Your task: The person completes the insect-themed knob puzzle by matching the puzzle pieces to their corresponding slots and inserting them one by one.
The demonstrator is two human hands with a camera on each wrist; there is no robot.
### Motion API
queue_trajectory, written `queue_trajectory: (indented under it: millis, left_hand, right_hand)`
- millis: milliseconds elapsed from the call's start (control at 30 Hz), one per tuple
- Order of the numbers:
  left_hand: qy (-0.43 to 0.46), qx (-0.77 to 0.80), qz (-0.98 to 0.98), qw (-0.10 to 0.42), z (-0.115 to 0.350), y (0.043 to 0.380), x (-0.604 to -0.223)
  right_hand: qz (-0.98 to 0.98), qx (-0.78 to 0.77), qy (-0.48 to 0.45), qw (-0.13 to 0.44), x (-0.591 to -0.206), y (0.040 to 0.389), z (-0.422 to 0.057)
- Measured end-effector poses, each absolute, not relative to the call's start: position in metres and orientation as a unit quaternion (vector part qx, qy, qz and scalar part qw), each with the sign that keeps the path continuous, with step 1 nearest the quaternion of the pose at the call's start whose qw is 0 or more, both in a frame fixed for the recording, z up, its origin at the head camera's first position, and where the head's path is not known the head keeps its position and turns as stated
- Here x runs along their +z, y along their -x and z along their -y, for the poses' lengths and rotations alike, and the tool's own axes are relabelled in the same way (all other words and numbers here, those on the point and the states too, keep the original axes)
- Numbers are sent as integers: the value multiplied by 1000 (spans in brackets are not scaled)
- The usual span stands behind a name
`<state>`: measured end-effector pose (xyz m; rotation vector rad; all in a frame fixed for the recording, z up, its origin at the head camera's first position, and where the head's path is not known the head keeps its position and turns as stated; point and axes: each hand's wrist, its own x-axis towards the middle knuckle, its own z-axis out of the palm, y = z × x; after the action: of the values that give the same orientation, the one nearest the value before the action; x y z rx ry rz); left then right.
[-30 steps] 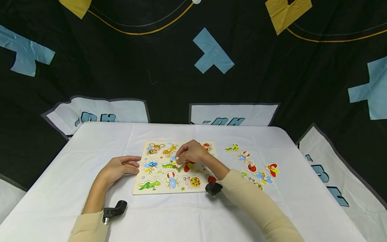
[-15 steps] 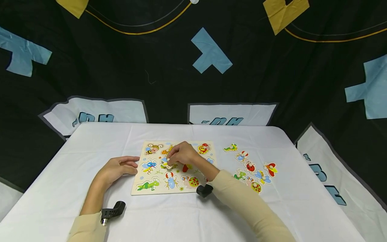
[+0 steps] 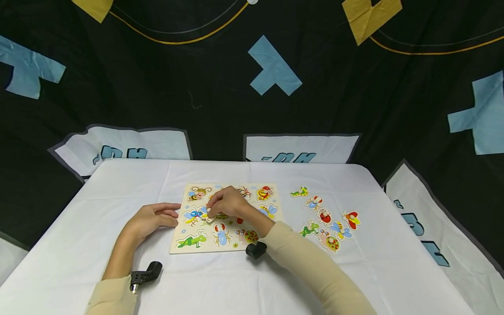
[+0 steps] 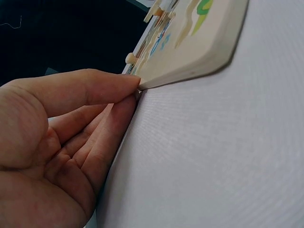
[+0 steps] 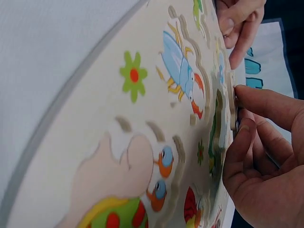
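Observation:
A wooden insect puzzle board [image 3: 176,250] lies on the white table. My right hand [image 3: 228,202] is over its left-middle part, pinching a small puzzle piece [image 3: 204,211] beside the blue mosquito picture [image 3: 192,215]. Some blue shows on that piece; the fingers hide most of it. From the right wrist, the right hand [image 5: 270,156] has thumb and finger on the piece, whose pale wooden edge [image 5: 232,107] is turned to the camera. My left hand [image 3: 155,218] rests at the board's left edge. In the left wrist view, the left hand's fingertips [image 4: 130,85] touch that edge.
Right of the board lie several loose pieces, among them a green caterpillar [image 3: 299,191], a ladybug [image 3: 324,216], a red-winged insect [image 3: 351,220] and a snail [image 3: 329,241]. A black curtain [image 3: 220,109] hangs behind the table [image 3: 220,284].
My right hand has moved left across the board with the puzzle piece, uncovering pictures on the board's right side. The left hand stays at the left edge. The head view has shifted slightly.

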<state>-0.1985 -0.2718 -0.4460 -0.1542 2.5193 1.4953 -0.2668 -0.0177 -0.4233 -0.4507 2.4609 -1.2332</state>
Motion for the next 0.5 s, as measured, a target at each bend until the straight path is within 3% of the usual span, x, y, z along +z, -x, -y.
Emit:
queue_trajectory:
  millis: [500]
  left_hand:
    - [45, 518, -847, 106, 271, 197, -443]
  right_hand:
    - [-862, -458, 143, 162, -430, 261, 39]
